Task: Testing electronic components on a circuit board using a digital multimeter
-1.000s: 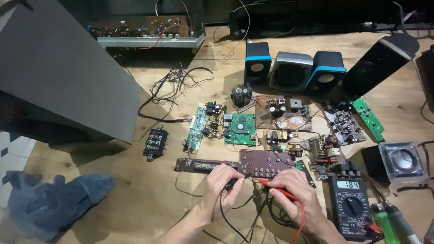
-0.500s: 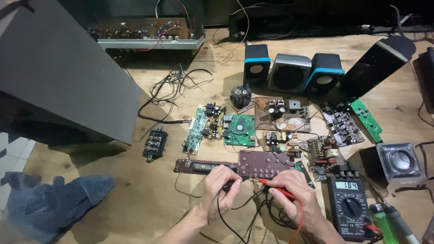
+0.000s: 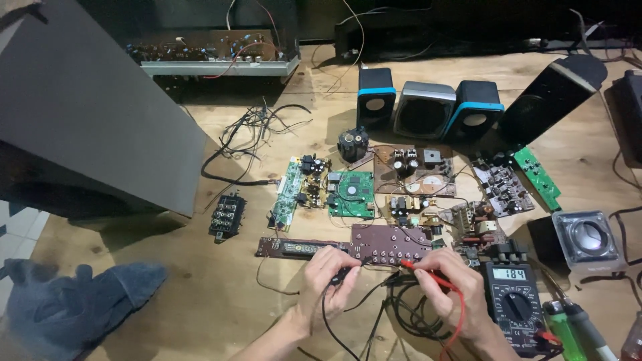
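**Two probes, one brown board**

Your left hand (image 3: 329,281) pinches the black probe (image 3: 346,273); your right hand (image 3: 447,287) grips the red probe (image 3: 428,273). Both tips rest at the near edge of the brown circuit board (image 3: 391,242), on the wooden table (image 3: 200,287). Hold the tips steady and apart while you glance at the multimeter (image 3: 513,301) just beside your right hand.
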